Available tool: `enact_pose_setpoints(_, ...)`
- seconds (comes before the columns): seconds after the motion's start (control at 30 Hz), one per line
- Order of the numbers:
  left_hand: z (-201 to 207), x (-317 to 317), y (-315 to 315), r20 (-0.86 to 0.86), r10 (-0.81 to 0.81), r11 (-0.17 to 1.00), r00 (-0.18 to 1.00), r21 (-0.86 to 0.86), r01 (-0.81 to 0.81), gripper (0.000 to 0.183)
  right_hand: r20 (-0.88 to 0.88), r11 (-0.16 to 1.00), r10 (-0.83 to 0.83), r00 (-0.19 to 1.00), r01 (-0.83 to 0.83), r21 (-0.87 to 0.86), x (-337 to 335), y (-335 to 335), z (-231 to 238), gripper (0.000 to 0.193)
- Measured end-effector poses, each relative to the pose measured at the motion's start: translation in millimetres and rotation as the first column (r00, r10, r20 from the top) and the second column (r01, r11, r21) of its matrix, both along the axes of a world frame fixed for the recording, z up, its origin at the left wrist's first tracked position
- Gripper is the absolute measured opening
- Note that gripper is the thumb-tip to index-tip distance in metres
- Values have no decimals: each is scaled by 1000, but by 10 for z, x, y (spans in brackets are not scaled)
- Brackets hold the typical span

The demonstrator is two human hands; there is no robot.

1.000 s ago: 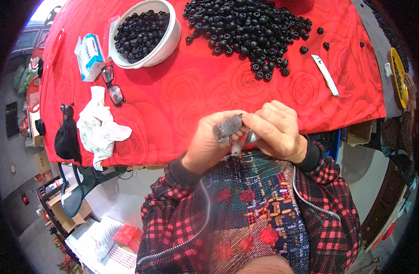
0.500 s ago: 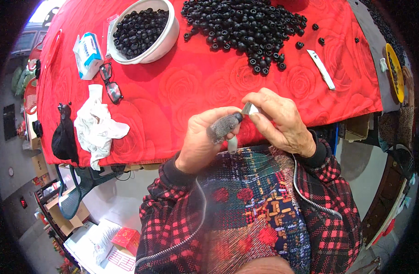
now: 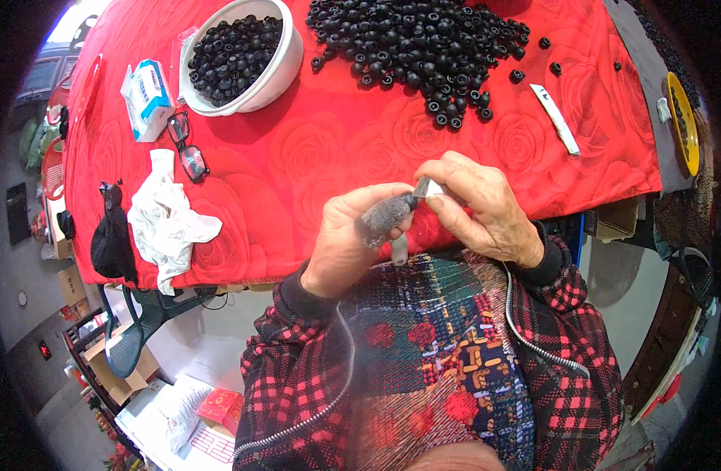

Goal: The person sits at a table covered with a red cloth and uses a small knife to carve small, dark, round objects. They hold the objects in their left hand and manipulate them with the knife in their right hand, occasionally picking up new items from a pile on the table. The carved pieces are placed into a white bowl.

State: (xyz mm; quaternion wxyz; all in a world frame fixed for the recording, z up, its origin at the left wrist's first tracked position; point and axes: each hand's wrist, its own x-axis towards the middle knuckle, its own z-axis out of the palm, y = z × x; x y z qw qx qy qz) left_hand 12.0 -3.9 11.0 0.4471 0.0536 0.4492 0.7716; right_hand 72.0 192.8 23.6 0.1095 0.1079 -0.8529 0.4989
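Note:
My left hand point(image 3: 338, 235) is closed near the table's front edge, pinching a small round black part point(image 3: 411, 202). A fuzzy grey covering point(image 3: 386, 220) sits over one of its fingers, and a paler grey tip point(image 3: 400, 250) shows below. My right hand point(image 3: 486, 210) is closed on a small blade point(image 3: 422, 187) with a white wrapped end point(image 3: 434, 188). The blade's metal edge meets the black part, or lies very close to it. Beyond my hands, many similar black parts point(image 3: 423, 47) are heaped on the red tablecloth point(image 3: 321, 149).
A white bowl point(image 3: 291, 67) of black parts stands at the far left. Nearby are a blue-white box point(image 3: 147, 100), eyeglasses point(image 3: 189, 153), a white cloth point(image 3: 166, 220) and a black mask-like cloth point(image 3: 113, 243). A white strip point(image 3: 555, 119) lies right; a yellow tray point(image 3: 689, 125) is farther right.
Both hands keep almost the same place and grip. The blade has tilted slightly against the black part, and the whole view has shifted a little.

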Motion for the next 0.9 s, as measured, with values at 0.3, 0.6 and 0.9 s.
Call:
enact_pose_setpoints(0.3,16,-52,21,68,-30,999,997,27,29,25,22,1000,-17,1000,18,-26,-21,15,-34,22)
enact_pose_setpoints(0.6,-24,-50,53,51,1,1000,999,17,-1,24,11,999,-7,1000,8,-44,-38,29,-74,20)
enact_pose_setpoints(0.9,-71,-36,74,23,13,995,1000,-97,-11,29,40,996,74,996,-72,-55,-46,109,-109,19)
